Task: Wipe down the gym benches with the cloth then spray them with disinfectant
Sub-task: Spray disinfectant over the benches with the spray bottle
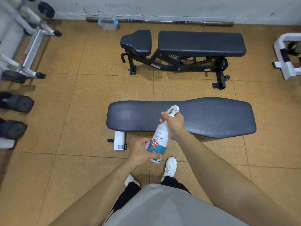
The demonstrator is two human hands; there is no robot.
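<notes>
Head view, looking down from a standing person at a gym floor. Both hands hold a white disinfectant bottle [158, 141] in the air over the front edge of the near bench [203, 118], a long flat dark pad lying crosswise. The right hand [173, 124] is wrapped round the bottle's neck just under the spray head. The left hand [141, 152] curls round the lower body of the bottle. The bottle leans, top away from the person. No cloth is in sight.

Which way the nozzle faces is hard to tell. If it is off line, the mist would likely miss the pad and wet the floor tiles [81, 128], leaving a slippery patch right by the person's white shoe [170, 167]. Spraying from this one spot would probably cover only the middle of the pad and leave both ends dry.

The bench's white foot [119, 141] sticks out at its left front, close to the feet, and looks easy to trip over. A strip of open floor lies between this bench and the far bench [202, 41], an adjustable one near the wall. Dumbbells [16, 103] crowd the left side, and a white machine frame [286, 57] stands at the right.
</notes>
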